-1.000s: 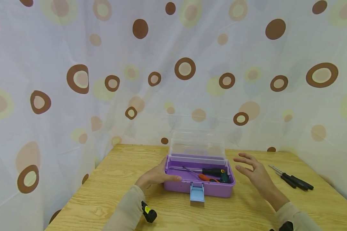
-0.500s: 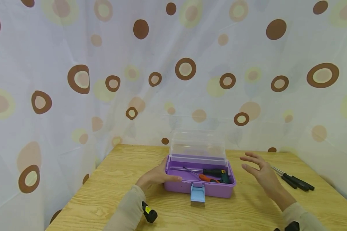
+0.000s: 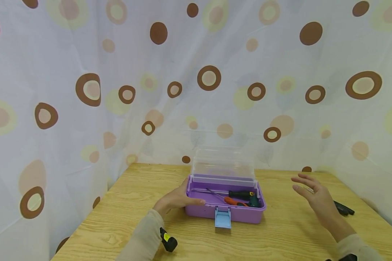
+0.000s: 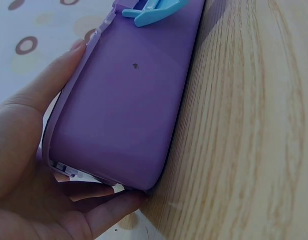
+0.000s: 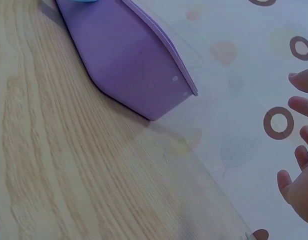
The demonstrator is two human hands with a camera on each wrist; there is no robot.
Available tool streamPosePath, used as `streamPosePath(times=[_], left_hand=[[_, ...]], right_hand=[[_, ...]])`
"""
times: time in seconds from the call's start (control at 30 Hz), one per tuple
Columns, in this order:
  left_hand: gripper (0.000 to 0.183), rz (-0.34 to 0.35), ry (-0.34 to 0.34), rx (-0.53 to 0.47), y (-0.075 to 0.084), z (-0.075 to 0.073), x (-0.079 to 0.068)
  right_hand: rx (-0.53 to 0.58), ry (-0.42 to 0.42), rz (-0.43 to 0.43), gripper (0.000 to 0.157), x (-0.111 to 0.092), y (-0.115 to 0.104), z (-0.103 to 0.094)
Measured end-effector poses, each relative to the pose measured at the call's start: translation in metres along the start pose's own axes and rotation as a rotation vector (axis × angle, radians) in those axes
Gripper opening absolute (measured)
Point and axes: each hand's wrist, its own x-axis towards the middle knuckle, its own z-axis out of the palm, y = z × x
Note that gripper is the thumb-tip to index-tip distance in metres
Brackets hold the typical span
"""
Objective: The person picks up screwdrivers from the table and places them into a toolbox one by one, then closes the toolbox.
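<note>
Biggest thing is the spotted curtain [image 3: 179, 54], running out of frame on three sides, then the wood-look counter [image 3: 248, 243], near edge cut off. On it sits the purple box [image 3: 204, 214], lid up; both wrist views chop part of the box off. The clear lid [image 3: 223, 165] is hard to pick out against the curtain. Left hand [image 3: 174, 199] grips the box's left end, thumb along the front rim, some fingers hidden behind the side in the head view. Right hand [image 3: 325, 204] is spread and holds nothing, well right of the box; its wrist view only catches part of it. It hides most of some black-handled tools [image 3: 343, 208], so no clue how many. Inside the box: a black-handled screwdriver [image 3: 238, 195], plus an orange handle [image 3: 233, 201] running into a dark green bit [image 3: 254, 200] I can't make out
</note>
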Motion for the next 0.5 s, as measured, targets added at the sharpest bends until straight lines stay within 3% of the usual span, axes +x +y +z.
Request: streamPosePath(times=[0.23,0.5], left_hand=[[0.121,-0.021,0.013,0.001,0.002,0.001,-0.001],[0.121,-0.024,0.021,0.003,0.002,0.001,-0.001]], right_hand=[[-0.027,0.062,0.029,0.055,-0.003,0.015,-0.022],[-0.036,0.071,0.073,0.052,-0.007,0.023,-0.036]])
